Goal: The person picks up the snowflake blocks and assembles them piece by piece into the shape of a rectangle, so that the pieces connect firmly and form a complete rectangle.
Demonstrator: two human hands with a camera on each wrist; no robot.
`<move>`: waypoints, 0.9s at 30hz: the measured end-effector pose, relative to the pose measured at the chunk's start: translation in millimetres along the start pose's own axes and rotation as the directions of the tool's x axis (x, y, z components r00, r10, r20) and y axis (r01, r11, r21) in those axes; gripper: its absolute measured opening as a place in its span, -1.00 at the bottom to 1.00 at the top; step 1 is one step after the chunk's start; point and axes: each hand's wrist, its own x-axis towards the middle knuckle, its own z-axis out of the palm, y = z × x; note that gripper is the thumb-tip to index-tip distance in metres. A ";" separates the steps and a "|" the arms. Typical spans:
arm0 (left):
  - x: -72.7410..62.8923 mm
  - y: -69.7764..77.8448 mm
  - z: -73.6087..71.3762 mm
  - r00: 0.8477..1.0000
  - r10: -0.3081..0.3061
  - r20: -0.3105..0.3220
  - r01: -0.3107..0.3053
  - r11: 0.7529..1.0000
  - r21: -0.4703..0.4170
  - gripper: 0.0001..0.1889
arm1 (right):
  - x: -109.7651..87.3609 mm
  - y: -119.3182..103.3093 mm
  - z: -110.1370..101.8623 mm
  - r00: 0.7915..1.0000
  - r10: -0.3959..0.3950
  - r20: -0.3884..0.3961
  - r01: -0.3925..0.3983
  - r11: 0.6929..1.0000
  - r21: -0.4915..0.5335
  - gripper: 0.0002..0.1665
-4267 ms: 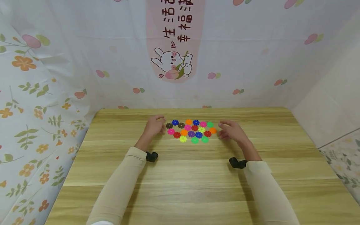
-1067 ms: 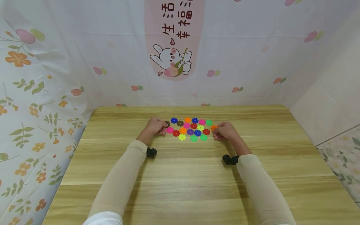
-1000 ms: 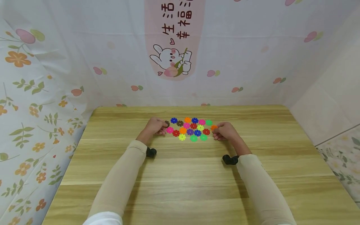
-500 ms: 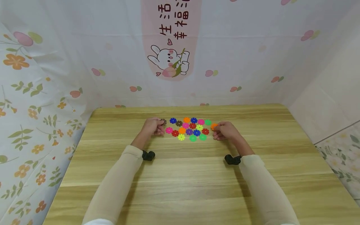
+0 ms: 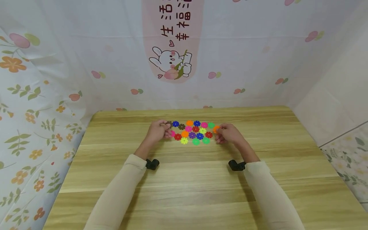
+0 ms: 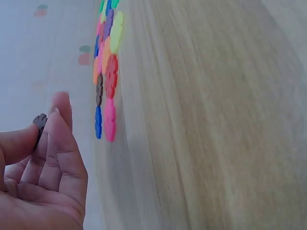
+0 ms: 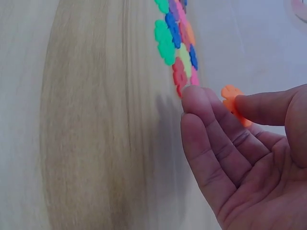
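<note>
My left hand (image 5: 157,131) pinches a brown notched plastic disc (image 6: 40,123) between thumb and forefinger, held above the table at the left end of the group. In my right hand (image 5: 230,133), thumb and finger grip an orange notched disc (image 7: 233,105), lifted off the table at the group's right end. Between the hands several flat notched discs lie close together. Among them are a blue disc (image 5: 175,124), a second brown disc (image 5: 181,126), a purple disc (image 5: 192,135), a yellow disc (image 5: 184,141) and a green disc (image 5: 206,140). The left fingers partly cover a pink disc (image 6: 110,120).
The discs lie toward the back of a wood-grain table (image 5: 184,191). Behind it hangs a white printed cloth (image 5: 120,57), with a floral cloth (image 5: 26,127) at the left. A black wrist camera (image 5: 152,164) sits on the left wrist, another black camera (image 5: 237,165) on the right.
Both hands came in from beside the group, took hold of the brown and orange discs, and raised them. The left hand moved outward with its disc, then back toward the group.
</note>
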 end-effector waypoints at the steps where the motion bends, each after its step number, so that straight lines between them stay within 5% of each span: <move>1: -0.8 0.2 0.7 1.000 0.012 -0.001 -0.012 1.000 0.009 -0.80 | -1.0 -0.9 0.7 1.000 -0.005 -0.004 0.005 1.000 -0.001 -0.68; 16: -22.2 6.7 8.6 0.975 0.220 0.017 -0.219 0.959 0.179 -0.75 | -19.2 -30.1 15.9 0.996 -0.086 -0.026 0.085 0.996 -0.028 -0.66; 20: -25.9 6.6 8.9 0.955 0.295 0.042 -0.295 0.917 0.269 -0.79 | -21.6 -35.7 21.7 0.995 -0.104 -0.011 0.104 0.994 -0.043 -0.64; 27: -29.2 5.1 10.3 0.896 0.432 0.104 -0.435 0.803 0.407 -0.80 | -24.9 -45.5 30.0 0.990 -0.137 0.028 0.138 0.989 -0.052 -0.64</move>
